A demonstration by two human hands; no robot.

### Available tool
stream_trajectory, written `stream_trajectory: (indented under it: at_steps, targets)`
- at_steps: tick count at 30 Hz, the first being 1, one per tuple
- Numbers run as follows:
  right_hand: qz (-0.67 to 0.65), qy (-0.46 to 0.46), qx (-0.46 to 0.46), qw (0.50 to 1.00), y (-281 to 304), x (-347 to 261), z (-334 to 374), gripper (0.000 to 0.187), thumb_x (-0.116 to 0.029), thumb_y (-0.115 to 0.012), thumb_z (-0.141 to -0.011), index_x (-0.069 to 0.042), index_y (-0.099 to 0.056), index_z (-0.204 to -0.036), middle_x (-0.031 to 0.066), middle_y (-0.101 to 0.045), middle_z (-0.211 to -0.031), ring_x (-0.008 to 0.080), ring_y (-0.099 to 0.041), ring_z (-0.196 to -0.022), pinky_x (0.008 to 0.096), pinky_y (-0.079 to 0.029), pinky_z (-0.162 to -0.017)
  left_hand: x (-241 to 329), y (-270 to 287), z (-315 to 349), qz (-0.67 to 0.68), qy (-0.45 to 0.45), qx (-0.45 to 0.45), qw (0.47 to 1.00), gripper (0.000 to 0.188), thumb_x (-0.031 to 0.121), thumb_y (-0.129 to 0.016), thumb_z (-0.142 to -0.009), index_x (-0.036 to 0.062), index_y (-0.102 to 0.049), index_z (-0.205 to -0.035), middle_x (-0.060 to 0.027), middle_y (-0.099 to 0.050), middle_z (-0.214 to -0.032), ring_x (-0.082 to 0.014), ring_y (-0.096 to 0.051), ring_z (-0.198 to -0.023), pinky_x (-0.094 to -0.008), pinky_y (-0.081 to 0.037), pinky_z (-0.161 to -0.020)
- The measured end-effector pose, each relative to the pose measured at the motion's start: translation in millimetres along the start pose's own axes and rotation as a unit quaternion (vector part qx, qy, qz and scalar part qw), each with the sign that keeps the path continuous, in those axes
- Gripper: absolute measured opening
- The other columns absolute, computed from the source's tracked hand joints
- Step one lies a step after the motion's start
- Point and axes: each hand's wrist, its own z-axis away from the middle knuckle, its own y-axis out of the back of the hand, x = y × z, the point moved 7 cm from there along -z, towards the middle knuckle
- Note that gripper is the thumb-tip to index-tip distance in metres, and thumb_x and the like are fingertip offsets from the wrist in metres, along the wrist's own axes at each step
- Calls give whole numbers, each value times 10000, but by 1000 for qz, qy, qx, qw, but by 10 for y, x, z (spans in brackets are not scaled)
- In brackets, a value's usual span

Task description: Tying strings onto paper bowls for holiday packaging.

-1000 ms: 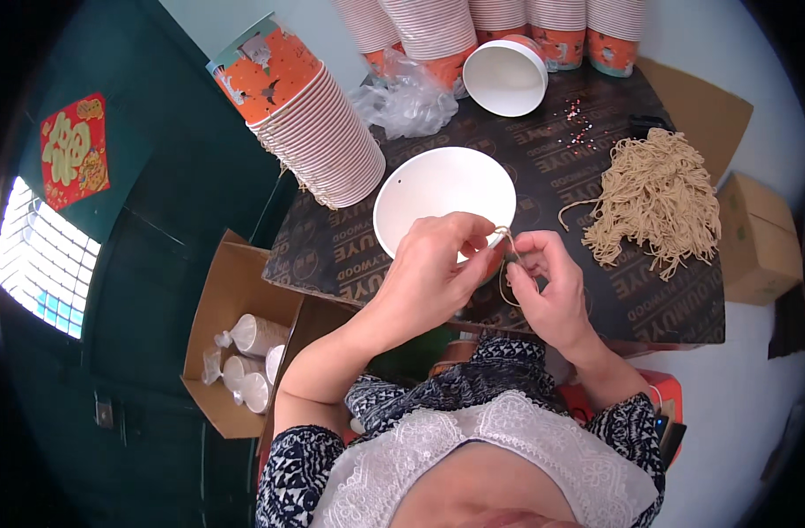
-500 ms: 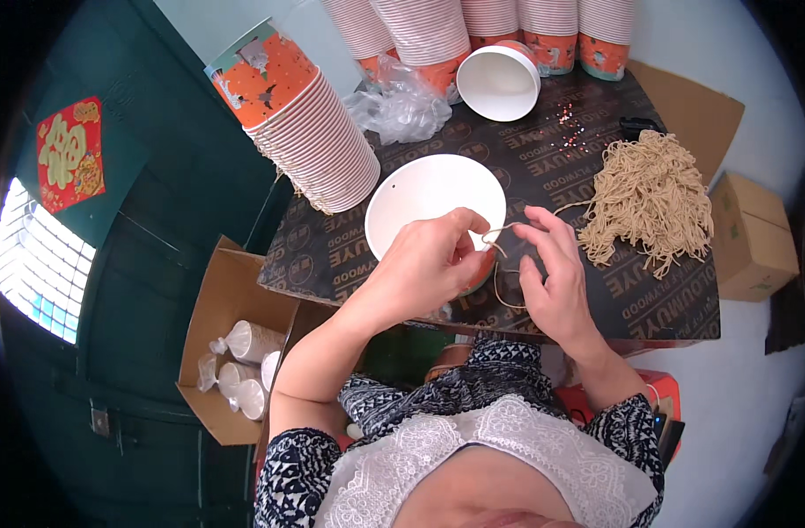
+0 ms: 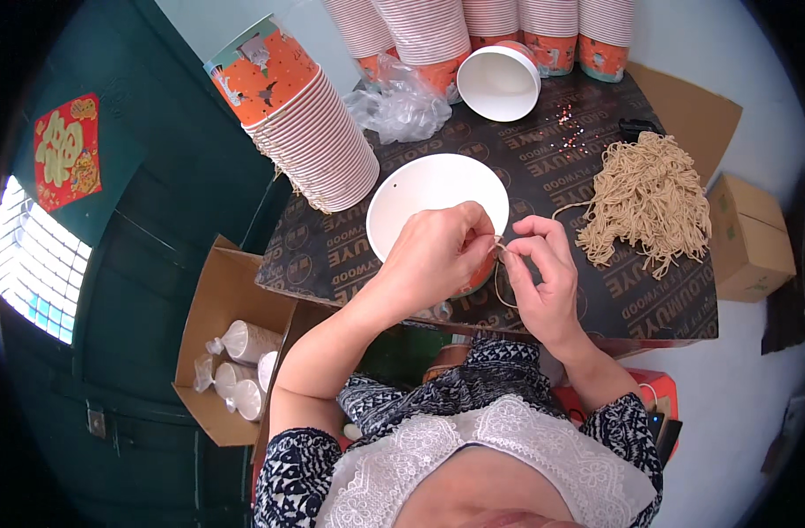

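Observation:
A large white paper bucket (image 3: 430,185) stands in front of me, its mouth facing up, with a small hole near its upper left rim. Over its near right edge, my left hand (image 3: 442,251) pinches a thin beige cord (image 3: 496,286) between thumb and fingers. Close beside it, my right hand (image 3: 545,280) has thumb and index finger closed on the same cord, the other fingers curled loosely. The cord loops down between the hands; its exact crossing at the fingertips is hard to make out. A heap of beige cords (image 3: 649,198) lies right of my right hand.
A leaning stack of orange-patterned buckets (image 3: 319,145) stands at left. More stacks (image 3: 420,40) line the back beside crumpled plastic (image 3: 402,101) and a tipped bucket (image 3: 499,84). Small beads (image 3: 568,132) lie scattered. Below left, an open carton (image 3: 213,387) holds wrapped goods.
My right hand has moved left to meet my left hand, and its thumb and index finger have closed on the cord. The gap between the hands has narrowed.

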Motion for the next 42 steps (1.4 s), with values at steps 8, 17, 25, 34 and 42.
stream_trajectory:
  at_steps: [8,17,25,34,42]
  targets:
    - [-137,-45,5,990,-84,66,16,55,-10,-597,-929,10,-586,-979,96,-605,-934,166,-611,-798,289,-495,-692,16,14,32,-17,-37,22,999,77,2,-645,-852,-36,-623,-915,-133,-686,-759,-208,-704,-719,-318,-538,-652]
    - [-240,-144,-6,960,-209,212,-6,85,-72,-531,-1005,5,-560,-985,11,-585,-739,39,-550,-662,203,-436,-574,57,13,61,-28,-51,13,998,66,-12,-639,-836,-22,-609,-894,-151,-682,-767,-266,-696,-699,-334,-535,-640]
    - [-319,-191,-28,928,-269,183,-6,84,-77,-537,-1004,2,-560,-986,-9,-579,-727,19,-527,-653,190,-414,-568,79,43,81,-7,-111,54,992,77,39,-641,-806,-9,-596,-845,-187,-630,-626,-359,-657,-609,-423,-511,-568]
    - [-251,-141,27,957,-224,221,-75,48,-13,-599,-951,-2,-568,-985,-41,-559,-724,-14,-438,-613,184,-341,-519,126,47,103,-15,-135,58,989,94,34,-647,-799,-17,-592,-855,-186,-636,-653,-369,-659,-655,-434,-512,-602]
    - [-115,-61,1,991,-122,69,-142,68,40,-648,-879,13,-617,-933,20,-571,-746,36,-473,-574,229,-376,-492,86,41,96,-15,-74,26,997,78,-6,-667,-842,-27,-619,-899,-141,-689,-795,-249,-708,-746,-330,-558,-661]
